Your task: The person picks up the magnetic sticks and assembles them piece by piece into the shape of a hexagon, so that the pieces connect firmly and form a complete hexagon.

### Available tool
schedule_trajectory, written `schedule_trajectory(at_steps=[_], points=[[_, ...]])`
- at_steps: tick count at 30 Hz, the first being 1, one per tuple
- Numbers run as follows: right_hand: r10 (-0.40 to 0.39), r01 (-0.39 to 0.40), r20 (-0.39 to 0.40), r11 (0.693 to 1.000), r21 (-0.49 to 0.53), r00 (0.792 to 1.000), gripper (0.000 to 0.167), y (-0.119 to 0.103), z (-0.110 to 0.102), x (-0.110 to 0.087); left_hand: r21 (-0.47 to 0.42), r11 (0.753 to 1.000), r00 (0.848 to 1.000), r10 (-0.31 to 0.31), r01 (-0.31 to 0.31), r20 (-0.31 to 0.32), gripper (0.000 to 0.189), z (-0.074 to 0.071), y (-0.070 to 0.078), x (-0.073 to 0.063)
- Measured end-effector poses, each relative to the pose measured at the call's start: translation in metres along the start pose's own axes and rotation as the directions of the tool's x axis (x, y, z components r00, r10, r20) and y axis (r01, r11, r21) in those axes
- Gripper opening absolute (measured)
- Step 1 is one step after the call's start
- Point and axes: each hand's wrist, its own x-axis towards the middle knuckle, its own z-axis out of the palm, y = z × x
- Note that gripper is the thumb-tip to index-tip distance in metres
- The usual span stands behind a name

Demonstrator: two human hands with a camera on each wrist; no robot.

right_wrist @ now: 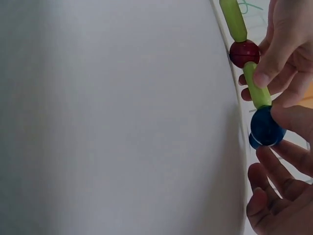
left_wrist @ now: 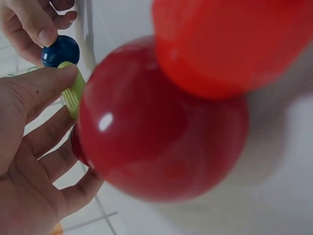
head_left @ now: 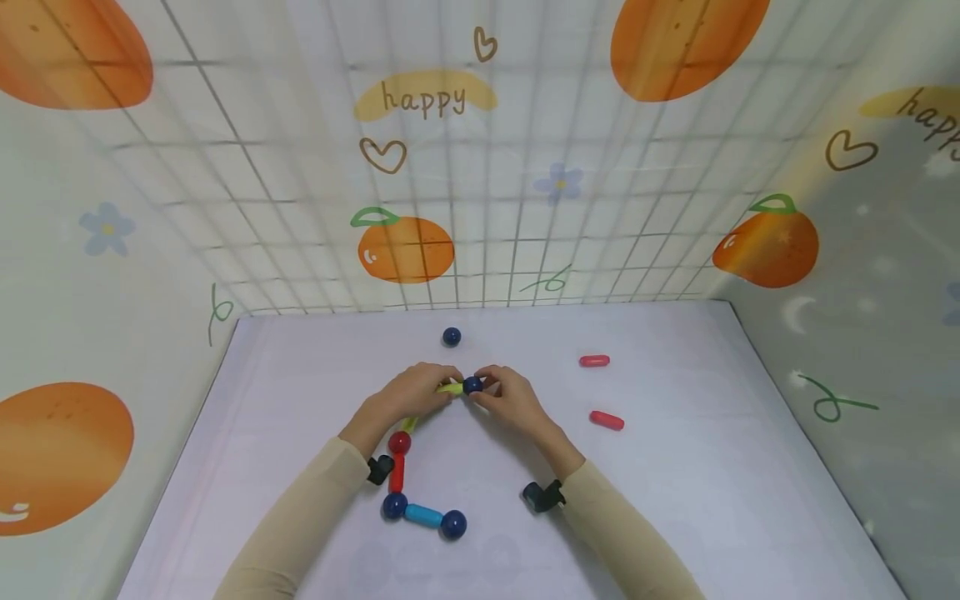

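Note:
My left hand [head_left: 416, 390] pinches a yellow-green rod [right_wrist: 257, 88] between thumb and fingers. On that rod's end sits a dark blue ball [head_left: 472, 385], which my right hand [head_left: 517, 404] grips with thumb and fingertips. The rod's other end meets a dark red ball [right_wrist: 244, 54], followed by a second yellow-green rod [right_wrist: 234, 19]. From there the chain bends toward the front through another red ball [head_left: 400, 442], a red rod [head_left: 397, 473], a blue ball [head_left: 394, 506], a light blue rod [head_left: 423, 516] and an end blue ball [head_left: 453, 525]. My left hand hides part of the chain in the head view.
A loose dark blue ball [head_left: 452, 337] lies behind my hands. Two pinkish-red rods, a far one [head_left: 595, 361] and a nearer one [head_left: 607, 420], lie to the right on the white table [head_left: 712, 483]. Printed curtains [head_left: 555, 242] enclose the back and sides.

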Motion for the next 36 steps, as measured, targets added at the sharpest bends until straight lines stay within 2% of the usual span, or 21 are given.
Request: schedule_trajectory(at_steps=[7, 12, 19, 24, 31, 36], points=[[-0.011, 0.010, -0.030, 0.999, -0.034, 0.999, 0.036, 0.000, -0.012, -0.009, 0.034, 0.999, 1.000, -0.019, 0.019, -0.010, 0.033, -0.002, -0.002, -0.002], [0.005, -0.007, -0.061, 0.999, -0.037, 0.998, 0.035, 0.005, -0.029, -0.023, 0.009, 0.999, 0.999, -0.045, 0.045, -0.024, 0.034, -0.005, -0.006, -0.005], [0.015, -0.023, -0.128, 0.998, -0.059, 0.992, 0.031, 0.022, -0.061, -0.050, -0.025, 0.997, 0.996, -0.073, 0.071, -0.051, 0.034, -0.005, -0.017, -0.009], [0.012, -0.034, -0.178, 0.992, -0.121, 0.984, 0.028, 0.035, -0.085, -0.070, -0.044, 0.995, 0.994, -0.089, 0.086, -0.065, 0.035, -0.009, -0.023, -0.014], [-0.004, -0.037, -0.205, 0.980, -0.195, 0.979, 0.026, 0.056, -0.112, -0.096, -0.060, 0.991, 0.990, -0.121, 0.117, -0.070, 0.035, -0.012, -0.029, -0.020], [0.043, -0.090, -0.198, 0.968, -0.235, 0.979, 0.026, 0.066, -0.121, -0.110, -0.065, 0.990, 0.989, -0.131, 0.126, -0.074, 0.036, -0.012, -0.035, -0.023]])
